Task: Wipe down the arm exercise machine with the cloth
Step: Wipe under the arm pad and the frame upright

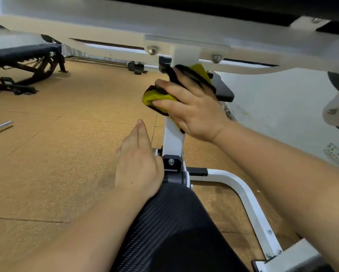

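Pressing a yellow and black cloth (155, 97) against the white post (173, 134) of the machine (241, 187), the right hand (196, 108) lies with its fingers spread flat over the fabric, just under the white crossbar (184, 42). The left hand (139, 163) rests nearer, fingers straight and together, beside the front of the black padded seat (174, 222). A black bench (23, 54) stands far left on the tan floor (47, 154).

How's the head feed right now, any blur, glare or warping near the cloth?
Head view: the right hand and cloth read sharp; the white beam overhead is smeared and bows from the wide lens; the light is warm and even, with only small glints on the bolts and no glare.
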